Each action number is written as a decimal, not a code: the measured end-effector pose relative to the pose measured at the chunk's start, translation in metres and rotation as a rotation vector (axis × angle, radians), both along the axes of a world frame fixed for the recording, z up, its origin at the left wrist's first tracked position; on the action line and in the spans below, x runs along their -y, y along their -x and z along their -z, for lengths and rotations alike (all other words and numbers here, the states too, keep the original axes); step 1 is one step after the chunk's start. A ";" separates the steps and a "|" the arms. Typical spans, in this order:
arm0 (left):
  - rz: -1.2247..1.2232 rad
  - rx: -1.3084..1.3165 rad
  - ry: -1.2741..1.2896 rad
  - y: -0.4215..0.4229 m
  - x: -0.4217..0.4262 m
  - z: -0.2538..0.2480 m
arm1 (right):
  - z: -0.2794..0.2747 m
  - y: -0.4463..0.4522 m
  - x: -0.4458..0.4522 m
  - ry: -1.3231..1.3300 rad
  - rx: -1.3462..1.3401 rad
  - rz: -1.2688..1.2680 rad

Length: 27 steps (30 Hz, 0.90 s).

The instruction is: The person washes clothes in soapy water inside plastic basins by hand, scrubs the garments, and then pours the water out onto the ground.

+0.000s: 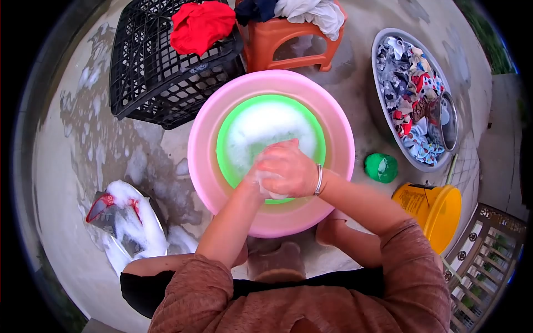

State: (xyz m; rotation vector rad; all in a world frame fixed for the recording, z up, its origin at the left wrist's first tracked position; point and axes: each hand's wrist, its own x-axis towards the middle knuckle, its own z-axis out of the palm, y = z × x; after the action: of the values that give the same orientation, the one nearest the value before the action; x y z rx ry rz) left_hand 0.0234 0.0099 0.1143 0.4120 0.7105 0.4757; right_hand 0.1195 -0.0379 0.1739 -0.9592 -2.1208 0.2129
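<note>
My right hand [291, 171], with a silver bracelet [318, 180] on its wrist, is closed over my left hand [257, 178]. Both are pressed together above the near side of a green basin [222, 147], which sits inside a larger pink basin [338, 130]. White suds [269, 119] cover much of the water in the green basin. Foam coats my fingers, and something white shows just below them; whether it is cloth or only lather I cannot tell. Most of my left fingers are hidden under the right hand.
A black crate [150, 61] holds up a red cloth [202, 26]. Clothes lie on an orange stool [258, 44]. At right stand a metal tub [379, 91] of clothes, a green object [381, 167] and a yellow bucket [444, 213]. A foam-covered metal basin [152, 213] is at left.
</note>
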 end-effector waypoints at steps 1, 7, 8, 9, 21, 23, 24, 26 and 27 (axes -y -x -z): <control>0.002 -0.027 -0.022 0.000 0.001 -0.002 | -0.002 0.002 0.001 -0.075 -0.035 0.057; 0.057 -0.262 -0.254 -0.004 0.004 -0.010 | 0.005 0.046 -0.004 -0.117 -0.298 0.789; 0.069 -0.304 -0.302 -0.004 0.004 -0.011 | 0.006 0.047 -0.004 -0.122 -0.298 0.791; 0.073 -0.341 -0.330 -0.005 0.004 -0.011 | 0.008 0.050 -0.005 0.251 -0.713 0.936; -0.017 -0.545 -0.129 0.025 -0.010 -0.005 | 0.015 0.005 0.026 1.244 -1.833 0.825; 0.118 -0.260 -0.069 0.033 -0.011 0.000 | 0.025 0.010 0.033 1.350 -1.331 0.629; 0.125 -0.256 -0.082 0.033 -0.010 -0.006 | 0.025 0.012 0.032 1.386 -1.250 0.707; 0.140 -0.264 -0.073 0.034 -0.010 -0.020 | 0.043 0.009 0.035 1.399 -1.219 0.680; 0.140 -0.264 -0.087 0.036 -0.012 -0.021 | 0.039 0.009 0.035 1.428 -1.184 0.652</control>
State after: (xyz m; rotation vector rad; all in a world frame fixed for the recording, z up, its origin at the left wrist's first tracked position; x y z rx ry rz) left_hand -0.0130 0.0222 0.1353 0.6096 0.9109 0.3230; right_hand 0.1100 -0.0726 0.1346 -1.5826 -0.2792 1.5775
